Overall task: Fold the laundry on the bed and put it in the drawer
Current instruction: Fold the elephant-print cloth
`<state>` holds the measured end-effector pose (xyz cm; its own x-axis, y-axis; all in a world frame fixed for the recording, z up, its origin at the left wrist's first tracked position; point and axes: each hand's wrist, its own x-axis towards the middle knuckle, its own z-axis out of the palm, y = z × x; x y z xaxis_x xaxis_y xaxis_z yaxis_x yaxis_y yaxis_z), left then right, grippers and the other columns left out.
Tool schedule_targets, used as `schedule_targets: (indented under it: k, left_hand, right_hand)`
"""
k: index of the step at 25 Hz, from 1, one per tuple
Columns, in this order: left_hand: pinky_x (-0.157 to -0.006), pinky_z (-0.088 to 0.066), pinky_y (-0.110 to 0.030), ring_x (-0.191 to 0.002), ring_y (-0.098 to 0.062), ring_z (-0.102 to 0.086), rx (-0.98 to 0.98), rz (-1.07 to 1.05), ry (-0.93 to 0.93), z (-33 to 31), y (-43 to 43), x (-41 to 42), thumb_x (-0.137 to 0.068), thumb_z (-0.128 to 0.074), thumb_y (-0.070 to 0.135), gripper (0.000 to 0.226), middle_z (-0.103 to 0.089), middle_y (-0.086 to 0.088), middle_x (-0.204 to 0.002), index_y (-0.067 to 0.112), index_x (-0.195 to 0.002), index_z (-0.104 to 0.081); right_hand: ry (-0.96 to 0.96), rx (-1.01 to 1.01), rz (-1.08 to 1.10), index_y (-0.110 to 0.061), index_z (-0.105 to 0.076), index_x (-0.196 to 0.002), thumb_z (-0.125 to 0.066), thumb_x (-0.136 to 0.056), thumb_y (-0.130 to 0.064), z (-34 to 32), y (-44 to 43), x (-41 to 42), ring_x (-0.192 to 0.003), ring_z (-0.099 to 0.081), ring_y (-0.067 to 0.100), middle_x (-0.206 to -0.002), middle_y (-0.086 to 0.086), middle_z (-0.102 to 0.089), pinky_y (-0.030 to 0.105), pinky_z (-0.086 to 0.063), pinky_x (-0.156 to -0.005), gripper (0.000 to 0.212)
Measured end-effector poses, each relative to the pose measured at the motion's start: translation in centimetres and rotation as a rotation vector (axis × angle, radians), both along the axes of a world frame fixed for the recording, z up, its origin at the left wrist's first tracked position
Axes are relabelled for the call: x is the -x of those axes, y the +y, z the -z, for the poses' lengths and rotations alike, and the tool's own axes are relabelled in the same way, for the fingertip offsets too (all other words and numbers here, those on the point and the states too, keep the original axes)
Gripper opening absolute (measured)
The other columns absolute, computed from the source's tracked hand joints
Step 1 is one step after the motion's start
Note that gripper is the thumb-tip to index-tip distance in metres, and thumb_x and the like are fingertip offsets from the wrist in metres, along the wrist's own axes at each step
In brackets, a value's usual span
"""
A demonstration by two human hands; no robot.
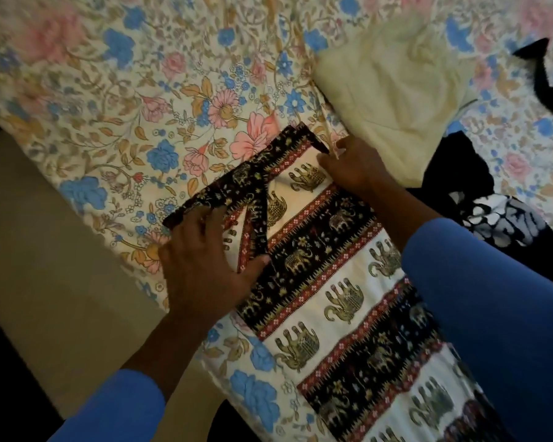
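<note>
Head view: a cream garment [396, 100] lies crumpled just beyond the right hand [351, 164], with black clothing [454, 173] and a black-and-white printed piece [498, 218] beside the blue right sleeve [492, 314].

The elephant-print garment [332, 282] is spread on the bed and runs out of frame at the bottom. The left hand [205, 266] presses flat on its dark band. The right hand is at the far corner, fingers hidden, so the grip is unclear.

The floral bedsheet [125, 106] is blurred, and pale floor [45, 250] shows to the left.
</note>
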<state>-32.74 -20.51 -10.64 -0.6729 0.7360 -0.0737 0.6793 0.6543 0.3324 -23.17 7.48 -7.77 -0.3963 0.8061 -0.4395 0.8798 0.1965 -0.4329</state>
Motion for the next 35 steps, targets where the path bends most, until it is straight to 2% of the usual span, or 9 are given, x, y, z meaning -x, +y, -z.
schedule_targets:
  k: [4, 7, 9, 13, 18, 22, 27, 30, 35]
  left_hand:
    - [-0.093, -0.039, -0.044, -0.119, -0.027, -0.056, -0.044, 0.330, 0.173, 1.1, 0.5, 1.3, -0.095, -0.052, 0.064, 0.051, -0.059, -0.006, -0.135, 0.022, -0.119, -0.068]
    - [-0.073, -0.038, -0.031, -0.097, -0.025, -0.062, -0.330, -0.504, -0.213, 0.9, 0.5, 5.1, -0.102, -0.054, 0.035, 0.026, -0.067, -0.009, -0.110, 0.013, -0.109, -0.067]
    - [-0.079, -0.042, -0.035, -0.105, -0.031, -0.061, -0.307, -0.763, -0.306, 0.7, 0.3, 6.9, -0.099, -0.055, 0.039, 0.035, -0.064, -0.015, -0.118, 0.011, -0.119, -0.062]
    - [-0.094, -0.051, -0.054, -0.114, -0.036, -0.059, 0.000, -0.388, -0.251, 1.2, 0.5, 7.0, -0.088, -0.072, 0.056, 0.055, -0.061, -0.011, -0.122, 0.019, -0.127, -0.057]
    - [-0.072, -0.041, -0.036, -0.088, -0.030, -0.061, -0.038, -0.261, -0.418, 0.3, 1.1, 9.9, -0.097, -0.071, 0.036, 0.027, -0.067, -0.006, -0.095, 0.012, -0.108, -0.066]
    - [-0.074, -0.041, -0.033, -0.088, -0.022, -0.059, -0.029, -0.258, -0.518, 0.4, 1.3, 10.6, -0.092, -0.077, 0.034, 0.025, -0.064, 0.006, -0.094, 0.022, -0.109, -0.064]
    - [-0.063, -0.056, -0.039, -0.068, -0.030, -0.070, -0.235, -0.366, -0.864, -1.8, 1.5, 10.8, -0.079, -0.082, 0.022, 0.010, -0.073, 0.002, -0.065, 0.024, -0.072, -0.075]
    - [-0.041, -0.045, -0.025, -0.044, -0.018, -0.055, -0.323, -0.254, -0.995, -5.4, 1.4, 7.2, -0.088, -0.069, -0.003, 0.036, -0.061, 0.000, -0.052, 0.024, -0.064, -0.071]
    - [-0.040, -0.045, -0.025, -0.038, -0.010, -0.051, -0.209, 0.229, -1.117, -9.2, -1.0, -3.9, -0.086, -0.067, 0.008, 0.010, -0.059, -0.003, -0.056, 0.018, -0.084, -0.068]
  right_hand:
    - [0.063, 0.002, 0.002, -0.015, -0.069, -0.119, -0.068, -0.097, -0.041, 0.3, 0.8, 2.4, -0.109, -0.059, 0.021, -0.125, 0.006, -0.065, 0.037, -0.051, -0.097, 0.034]
    - [0.117, -0.042, 0.067, -0.023, -0.070, -0.099, -0.068, -0.096, -0.033, 1.4, 1.2, 3.6, -0.101, -0.066, 0.020, -0.104, -0.004, -0.066, 0.040, -0.056, -0.094, 0.010]
    - [0.160, -0.039, 0.078, -0.025, -0.066, -0.102, -0.067, -0.094, -0.034, 1.4, 1.4, 4.5, -0.105, -0.066, 0.020, -0.107, -0.004, -0.065, 0.042, -0.056, -0.094, 0.012]
    - [0.086, 0.055, -0.062, -0.006, -0.070, -0.116, -0.075, -0.092, -0.025, 1.9, 2.2, 6.7, -0.102, -0.066, 0.026, -0.112, 0.011, -0.069, 0.042, -0.057, -0.086, 0.032]
    - [0.393, -0.017, 0.012, -0.023, -0.068, -0.087, -0.074, -0.086, -0.001, 0.6, 3.5, 7.9, -0.089, -0.068, 0.015, -0.095, 0.000, -0.070, 0.027, -0.058, -0.073, 0.023]
    - [0.254, 0.145, -0.009, -0.013, -0.056, -0.140, -0.081, -0.083, -0.004, 2.4, 3.9, 7.0, -0.111, -0.064, 0.022, -0.138, 0.009, -0.058, 0.033, -0.061, -0.087, 0.062]
    - [0.204, -0.077, -0.067, -0.022, -0.075, -0.100, -0.073, -0.089, -0.009, -0.3, 3.3, 8.2, -0.085, -0.061, 0.005, -0.091, -0.010, -0.066, 0.027, -0.056, -0.083, 0.018]
    - [0.324, -0.184, 0.070, -0.028, -0.070, -0.086, -0.068, -0.078, -0.011, -2.3, 0.9, 4.3, -0.090, -0.065, 0.011, -0.092, -0.007, -0.069, 0.031, -0.054, -0.080, 0.018]
    - [0.821, 0.026, 0.711, -0.027, -0.067, -0.077, -0.059, -0.078, 0.003, -5.1, -7.0, -11.7, -0.080, -0.065, 0.015, -0.081, -0.002, -0.068, 0.029, -0.054, -0.070, 0.030]
